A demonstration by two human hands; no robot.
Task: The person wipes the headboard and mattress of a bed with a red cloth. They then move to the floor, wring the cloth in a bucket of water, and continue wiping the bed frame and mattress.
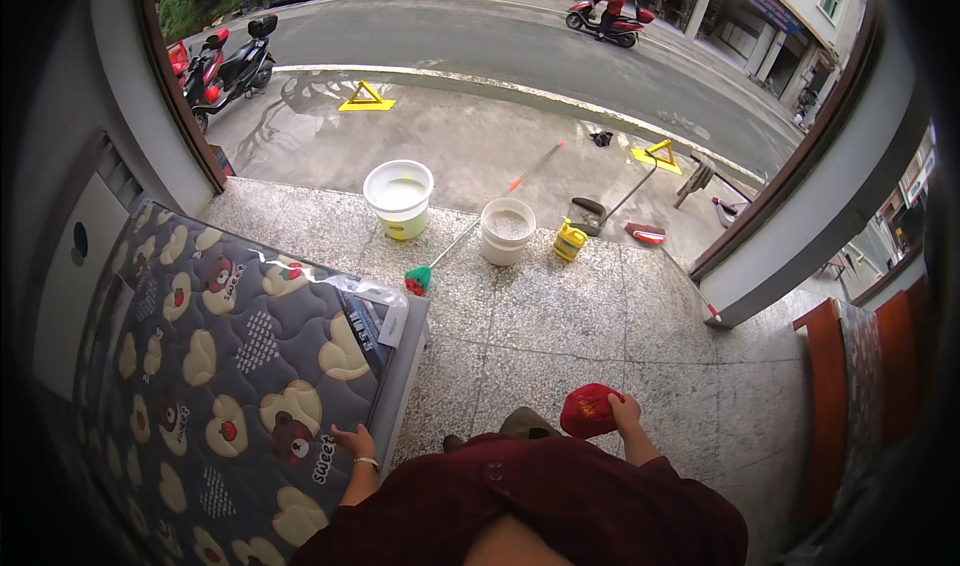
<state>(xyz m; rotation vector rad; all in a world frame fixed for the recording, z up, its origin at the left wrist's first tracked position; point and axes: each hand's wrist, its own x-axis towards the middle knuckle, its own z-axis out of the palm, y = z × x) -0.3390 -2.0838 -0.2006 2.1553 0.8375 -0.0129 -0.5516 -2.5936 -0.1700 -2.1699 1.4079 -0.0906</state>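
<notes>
A red cloth item point(589, 410) with yellow markings, perhaps a cap, hangs from my right hand point(625, 410), whose fingers pinch its right side. Over the near right edge of a patterned mattress point(201, 356) is my left hand point(356, 444), wearing a bracelet, its fingers apart and nothing in them. Whether it rests on the mattress I cannot tell. The mattress is grey with pale hearts and bears, wrapped in clear plastic. Beyond it a green-headed mop or brush point(418, 281) lies on the floor, its long handle slanting away behind a whitish bucket point(508, 231) of cloudy liquid.
Along the doorway stand another white bucket point(398, 198), a yellow jug point(570, 240), a dustpan point(587, 215) and a red broom point(645, 233). Outside are yellow triangular stands point(366, 97) and parked scooters point(238, 70). A rider passes on a red scooter point(611, 22). Wooden furniture point(829, 401) stands right.
</notes>
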